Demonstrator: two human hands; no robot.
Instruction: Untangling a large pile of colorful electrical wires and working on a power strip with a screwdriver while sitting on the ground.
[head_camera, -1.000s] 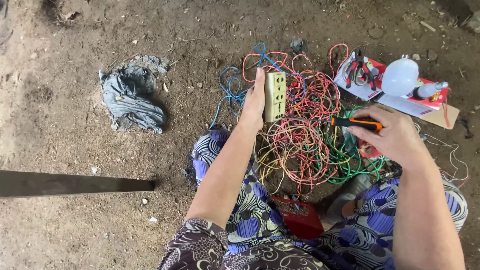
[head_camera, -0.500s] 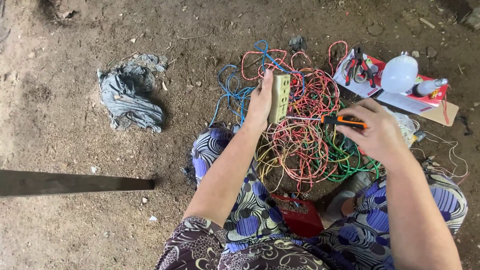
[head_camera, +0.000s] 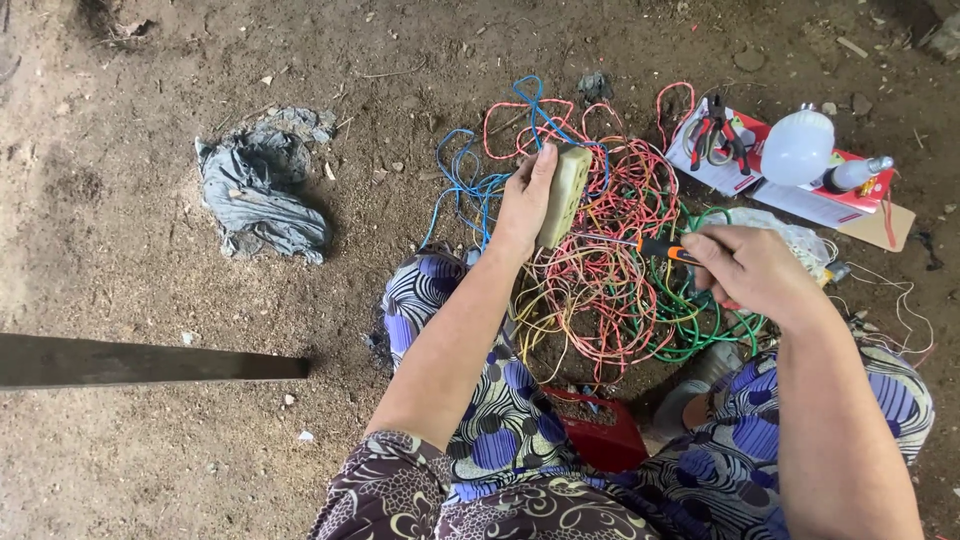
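My left hand (head_camera: 523, 203) grips a cream-coloured socket box (head_camera: 564, 194), holding it upright and edge-on above a tangle of red, yellow, blue and green wires (head_camera: 610, 280) on the dirt ground. My right hand (head_camera: 752, 270) holds a screwdriver with an orange and black handle (head_camera: 662, 248). Its thin shaft points left and its tip reaches the side of the socket box. The wire tangle lies between my knees, partly hidden by both arms.
A crumpled grey cloth (head_camera: 262, 186) lies at the left. A dark wooden plank (head_camera: 150, 361) juts in from the left edge. At the upper right, pliers (head_camera: 716, 138), a white bulb (head_camera: 797, 147) and a small bottle (head_camera: 853, 174) rest on cardboard. A red box (head_camera: 605, 440) sits by my legs.
The socket box has turned from face-on to edge-on in my left hand. My right hand has brought the screwdriver leftwards until its tip meets the box.
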